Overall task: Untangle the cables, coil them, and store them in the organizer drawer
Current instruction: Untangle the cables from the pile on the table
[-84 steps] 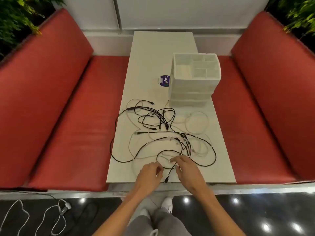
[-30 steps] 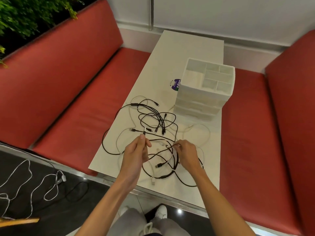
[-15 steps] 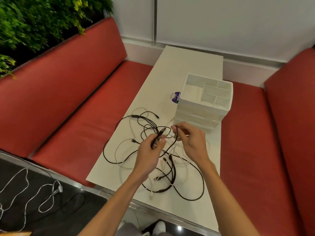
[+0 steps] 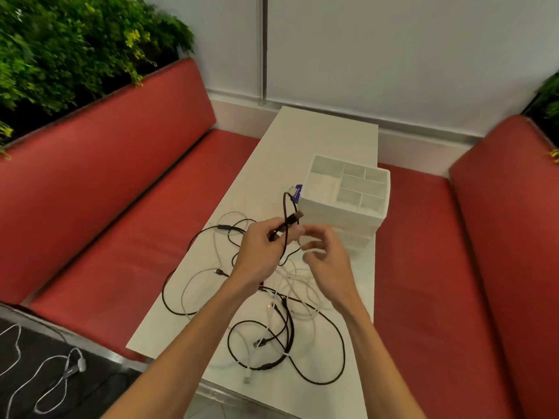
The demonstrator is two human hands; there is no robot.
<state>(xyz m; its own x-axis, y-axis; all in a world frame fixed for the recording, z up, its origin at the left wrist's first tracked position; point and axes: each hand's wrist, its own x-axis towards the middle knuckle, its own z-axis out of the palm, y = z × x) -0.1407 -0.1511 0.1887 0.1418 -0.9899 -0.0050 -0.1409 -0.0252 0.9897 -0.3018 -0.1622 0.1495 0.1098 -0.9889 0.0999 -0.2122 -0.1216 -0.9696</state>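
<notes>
A tangle of black and white cables (image 4: 272, 331) sprawls over the near half of the white table (image 4: 317, 140). My left hand (image 4: 260, 252) is raised above the tangle and pinches a black cable (image 4: 287, 219) near its USB plug, which sticks up to the right. A loop of that cable rises above the fingers. My right hand (image 4: 326, 255) hovers just to the right with its fingers spread and slightly blurred; a white strand runs close under it. The white organizer (image 4: 348, 216) stands behind the hands, its drawers shut and its top compartments showing nothing inside.
Red benches (image 4: 121, 225) flank the table on both sides. A purple label (image 4: 298, 193) lies by the organizer's left side. Loose white cables (image 4: 45, 376) rest on the dark floor at lower left. Green plants (image 4: 60, 49) rise behind the left bench.
Both hands have risen from the table's near edge toward the organizer. My left hand has lifted a black cable end out of the tangle. My right hand's fingers have spread apart.
</notes>
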